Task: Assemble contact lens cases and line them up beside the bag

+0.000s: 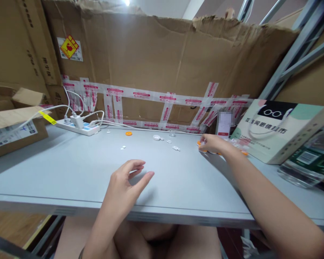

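My left hand (128, 183) hovers over the near part of the grey table, thumb and fingers apart, holding nothing. Farther right, my right hand (212, 142) reaches to a row of small orange-and-white round pieces (203, 150). Its fingers are closed on the leftmost piece, which they partly cover. Loose on the table lie an orange ring (129, 133), a white round part with a tab (157, 137), small white pieces (176, 148), tiny white discs (124, 147) and a clear little cup (172, 133).
A white power strip (78, 127) with plugged-in cables sits at the back left, beside an opened carton (16, 129). A phone (224, 125), a paper bag (270, 133) and a large clear bottle (307, 162) stand at the right. Taped cardboard (151, 54) walls the back edge.
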The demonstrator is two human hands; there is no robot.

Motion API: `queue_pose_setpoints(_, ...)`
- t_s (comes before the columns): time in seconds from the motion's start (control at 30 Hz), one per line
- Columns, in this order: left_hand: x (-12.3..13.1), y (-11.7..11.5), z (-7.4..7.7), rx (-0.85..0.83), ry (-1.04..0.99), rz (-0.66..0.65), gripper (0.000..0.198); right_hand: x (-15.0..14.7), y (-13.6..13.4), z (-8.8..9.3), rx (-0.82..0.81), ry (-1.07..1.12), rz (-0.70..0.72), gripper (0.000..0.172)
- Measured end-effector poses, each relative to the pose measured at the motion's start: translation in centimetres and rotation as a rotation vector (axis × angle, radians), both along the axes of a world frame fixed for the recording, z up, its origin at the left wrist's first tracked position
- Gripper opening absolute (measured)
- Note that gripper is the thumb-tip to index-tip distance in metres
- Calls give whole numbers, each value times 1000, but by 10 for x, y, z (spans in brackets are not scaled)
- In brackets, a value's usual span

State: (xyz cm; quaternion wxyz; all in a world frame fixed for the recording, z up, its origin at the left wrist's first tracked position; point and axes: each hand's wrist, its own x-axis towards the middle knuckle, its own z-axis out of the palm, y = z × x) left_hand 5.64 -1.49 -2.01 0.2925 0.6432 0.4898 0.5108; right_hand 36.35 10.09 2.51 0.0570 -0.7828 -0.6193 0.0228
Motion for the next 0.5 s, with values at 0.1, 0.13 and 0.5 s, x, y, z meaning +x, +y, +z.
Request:
queue_pose_setpoints(0.1,0,-5,2,6,-35,13,25,1,2,-1,13,-37,6,37)
queue_pose_setpoints(0.13,-3,-7,5,23,-16,15,24,1,3,-1,20,-48,11,38)
queue_pose_setpoints(0.5,-111,128,82,140,520,244,12,-10,-3,7,210,-118,27,48)
